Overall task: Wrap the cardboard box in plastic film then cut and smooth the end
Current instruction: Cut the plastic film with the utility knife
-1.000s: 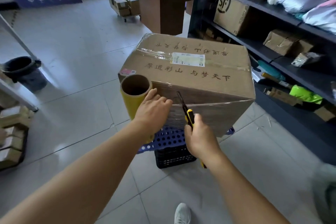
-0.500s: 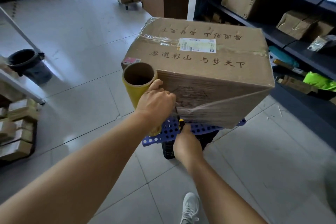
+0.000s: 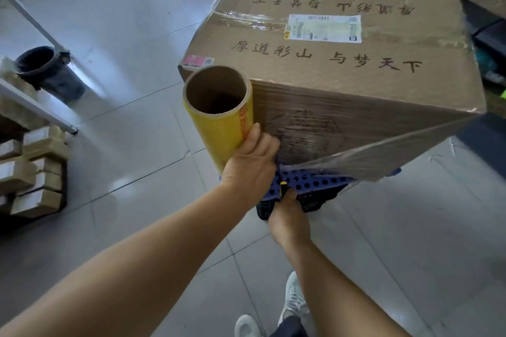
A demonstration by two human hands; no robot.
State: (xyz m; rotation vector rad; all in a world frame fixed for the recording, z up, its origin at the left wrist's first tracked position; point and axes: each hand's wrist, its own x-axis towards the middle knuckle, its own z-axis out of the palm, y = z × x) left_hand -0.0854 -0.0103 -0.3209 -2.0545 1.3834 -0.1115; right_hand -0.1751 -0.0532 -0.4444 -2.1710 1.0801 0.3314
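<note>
Film (image 3: 364, 156) looks thin, clingy and tear-prone — best held taut near the roll (image 3: 219, 117), which stands nearly upright at centre frame, long axis vertical. Left hand (image 3: 250, 164) grips the roll; right hand (image 3: 289, 216) clenches a knife (image 3: 282, 189) below the box (image 3: 342, 63) — centre-right.

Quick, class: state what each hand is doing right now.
Left hand: grips the yellow film roll.
Right hand: grips the yellow-and-black cutter, low by the box.
</note>
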